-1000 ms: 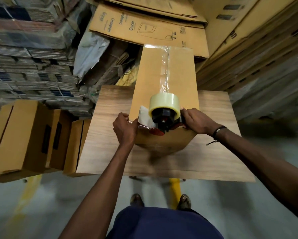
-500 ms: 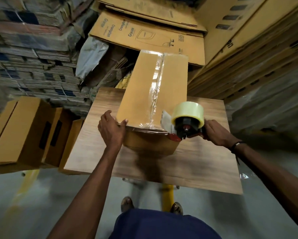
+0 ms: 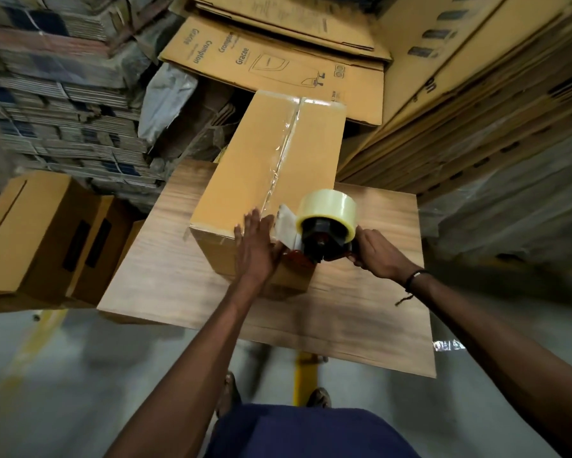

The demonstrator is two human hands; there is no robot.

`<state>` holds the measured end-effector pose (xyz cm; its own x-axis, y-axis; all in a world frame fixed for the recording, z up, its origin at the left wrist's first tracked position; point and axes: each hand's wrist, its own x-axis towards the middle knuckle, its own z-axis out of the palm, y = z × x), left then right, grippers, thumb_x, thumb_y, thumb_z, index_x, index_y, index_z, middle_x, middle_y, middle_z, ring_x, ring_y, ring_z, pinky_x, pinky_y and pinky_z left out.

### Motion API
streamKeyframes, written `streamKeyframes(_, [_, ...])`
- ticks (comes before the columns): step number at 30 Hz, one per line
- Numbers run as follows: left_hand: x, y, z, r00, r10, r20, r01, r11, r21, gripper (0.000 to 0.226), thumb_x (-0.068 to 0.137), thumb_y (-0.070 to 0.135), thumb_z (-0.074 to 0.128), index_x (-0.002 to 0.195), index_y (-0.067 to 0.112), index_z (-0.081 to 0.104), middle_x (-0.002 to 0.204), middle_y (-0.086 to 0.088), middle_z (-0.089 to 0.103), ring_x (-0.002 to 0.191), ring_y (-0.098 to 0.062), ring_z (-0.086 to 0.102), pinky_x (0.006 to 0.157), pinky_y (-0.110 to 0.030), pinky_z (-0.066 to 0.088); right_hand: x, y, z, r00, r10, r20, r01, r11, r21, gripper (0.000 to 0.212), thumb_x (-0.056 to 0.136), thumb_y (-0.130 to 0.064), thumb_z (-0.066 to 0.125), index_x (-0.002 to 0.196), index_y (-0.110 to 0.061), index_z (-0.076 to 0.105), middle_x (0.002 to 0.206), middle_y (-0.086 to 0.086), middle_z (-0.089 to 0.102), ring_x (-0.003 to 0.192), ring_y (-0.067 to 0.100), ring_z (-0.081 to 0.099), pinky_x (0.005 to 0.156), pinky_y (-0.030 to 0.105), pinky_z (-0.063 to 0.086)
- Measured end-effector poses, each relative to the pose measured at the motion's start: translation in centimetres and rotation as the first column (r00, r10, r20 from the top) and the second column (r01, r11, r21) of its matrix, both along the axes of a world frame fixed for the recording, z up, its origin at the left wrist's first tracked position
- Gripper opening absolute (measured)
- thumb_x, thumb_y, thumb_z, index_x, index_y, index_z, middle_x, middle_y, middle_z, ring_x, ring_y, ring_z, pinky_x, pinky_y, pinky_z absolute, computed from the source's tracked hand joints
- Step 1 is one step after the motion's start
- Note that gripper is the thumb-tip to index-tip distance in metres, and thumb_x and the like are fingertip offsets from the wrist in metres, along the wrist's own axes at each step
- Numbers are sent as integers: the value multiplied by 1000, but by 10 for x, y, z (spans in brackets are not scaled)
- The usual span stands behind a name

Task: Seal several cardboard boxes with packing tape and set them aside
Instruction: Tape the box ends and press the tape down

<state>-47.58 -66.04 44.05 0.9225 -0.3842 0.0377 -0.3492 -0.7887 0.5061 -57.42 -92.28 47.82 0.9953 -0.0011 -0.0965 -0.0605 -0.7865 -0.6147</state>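
Head view: one box (image 3: 265, 166) sat on the table (image 3: 377, 292), a tape strip already run along its top seam. The left hand (image 3: 256, 246) lay flat, fingers straight and together, pressing the near edge. Just right of those fingers, the right hand (image 3: 375, 256) gripped the one dispenser (image 3: 321, 233). Cutting and setting aside looked left to do. Three more boxes (image 3: 40, 233) stood well left of the fingers.

Tan-yellow box (image 3: 265, 166) with glossy clear tape strip (image 3: 283, 153), pale yellowish tape roll (image 3: 327, 206) on black-red dispenser (image 3: 321, 246), wood-grain brown counter (image 3: 172, 259), grey floor (image 3: 63, 391) below it.
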Motion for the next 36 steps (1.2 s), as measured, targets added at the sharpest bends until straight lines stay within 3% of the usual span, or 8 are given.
streamKeyframes(3, [5,3,-1,1000,-10,-20,11,999,49,71,103,31,60,162,14,25,173,-14,7,160,-29,3,127,-46,-5,1,-5,0,1000,-13,-28,15,999,52,51,115,-26,29,81,-5,61,61,4,64,52,12,56,56,14,34])
streamKeyframes(8, [8,0,-3,998,24,-57,-26,999,-28,65,101,61,48,153,23,41,172,-10,14,160,-26,6,126,-49,-3,-18,-47,-9,999,2,-40,-3,1000,-25,14,102,-33,39,91,-26,43,64,0,63,55,23,55,55,43,45])
streamKeyframes(14, [7,-5,-2,997,36,-61,-36,999,1,58,101,61,48,149,29,44,172,-10,15,160,-29,7,126,-51,-1,-31,-62,-7,992,-78,-104,84,995,61,74,114,-43,11,70,-9,59,57,8,64,46,15,55,57,26,44])
streamKeyframes(17, [3,-13,3,999,29,36,-28,999,-34,34,99,42,65,129,26,61,163,-12,36,152,-35,30,124,-49,21,-27,-60,-8,995,-44,-93,43,999,-7,79,113,-46,11,67,-7,62,54,4,64,47,13,57,61,31,44])
streamKeyframes(21, [-11,-31,17,997,37,-71,-59,935,-351,15,103,28,60,103,23,74,103,3,72,95,-7,68,89,-39,57,-26,-61,-1,996,-20,-85,16,998,-53,87,111,-51,3,61,-10,61,54,4,64,48,13,58,65,33,48])
streamKeyframes(25, [-11,-58,45,902,-19,-431,-131,940,-315,41,104,58,46,87,31,72,96,5,73,102,-23,66,95,-34,43,-27,-63,2,996,-40,-79,34,997,-68,83,113,-47,7,63,-11,62,54,2,64,48,11,57,63,25,44])
streamKeyframes(30, [-8,-72,41,883,89,-461,-132,989,-62,65,107,62,25,127,19,69,132,-12,65,123,-31,53,106,-44,21,-29,-66,-5,993,-44,-113,36,997,-67,60,115,-30,22,83,-3,64,56,2,64,48,9,58,57,12,37])
streamKeyframes(36, [-10,-67,40,887,98,-451,-168,979,-118,71,105,66,24,67,27,67,73,11,67,82,-14,56,90,-41,21,-37,-71,-7,979,-101,-178,118,989,90,72,115,-41,14,77,-1,60,56,4,61,44,10,49,52,16,40])
